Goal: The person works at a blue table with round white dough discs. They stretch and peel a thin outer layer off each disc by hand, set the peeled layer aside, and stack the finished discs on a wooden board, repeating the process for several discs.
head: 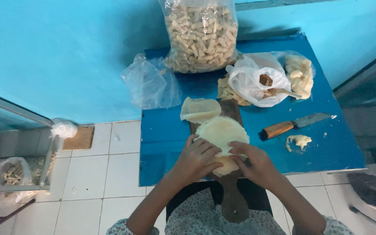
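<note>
I see a blue table (327, 143); everything below placed against it. Biggest on it: clear bag (202, 35) at the far edge, packed with pale rolled sticks. Right of that, white plastic bag (253, 82) lying open, brown filling inside; another clear bag (300, 74) at the far right holds dough lumps. Empty clear bag (151, 85) hangs off the far-left corner. Wooden board (233, 196) at the near edge carries a round dough sheet (223, 130). Left hand (196, 159) and right hand (255, 163) both pinch its near edge, fingers curled closed on it. Knife (294, 124) lies right of the board
</note>
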`<state>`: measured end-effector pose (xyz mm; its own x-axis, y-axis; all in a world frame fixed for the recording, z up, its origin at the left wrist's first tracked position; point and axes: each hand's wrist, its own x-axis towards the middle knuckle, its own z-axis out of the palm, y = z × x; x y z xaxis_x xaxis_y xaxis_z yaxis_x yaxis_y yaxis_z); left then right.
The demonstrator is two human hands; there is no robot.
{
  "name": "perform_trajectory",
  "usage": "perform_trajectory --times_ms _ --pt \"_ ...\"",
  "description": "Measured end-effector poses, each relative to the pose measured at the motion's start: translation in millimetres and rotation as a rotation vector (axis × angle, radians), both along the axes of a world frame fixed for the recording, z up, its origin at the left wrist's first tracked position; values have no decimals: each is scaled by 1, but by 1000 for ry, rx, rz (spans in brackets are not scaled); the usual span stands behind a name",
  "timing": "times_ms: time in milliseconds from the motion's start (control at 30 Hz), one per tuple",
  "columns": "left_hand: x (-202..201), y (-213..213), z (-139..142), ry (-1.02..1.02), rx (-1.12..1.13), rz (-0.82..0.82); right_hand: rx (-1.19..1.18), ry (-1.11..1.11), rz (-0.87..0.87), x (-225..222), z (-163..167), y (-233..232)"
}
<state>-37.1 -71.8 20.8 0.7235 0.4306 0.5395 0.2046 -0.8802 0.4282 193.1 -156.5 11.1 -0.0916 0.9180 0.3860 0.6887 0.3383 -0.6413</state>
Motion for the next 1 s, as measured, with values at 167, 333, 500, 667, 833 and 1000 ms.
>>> perform_trajectory --times_ms 167,333,500,667,833,1000 --pt "13 29 16 -8 -16 73 18 19 -2 15 29 28" --pt "47 89 55 -99 1 180 131 105 -51 35 79 86" --pt "58 100 79 -253 108 171 228 284 -76 45 94 93" --pt "25 38 33 -130 71 168 318 -69 8 31 41 36" --pt "2 -21 -21 -16 41 245 137 -43 71 7 -11 -8" --pt "-5 -34 -42 -18 38 288 224 -45 11 1 -27 -15"
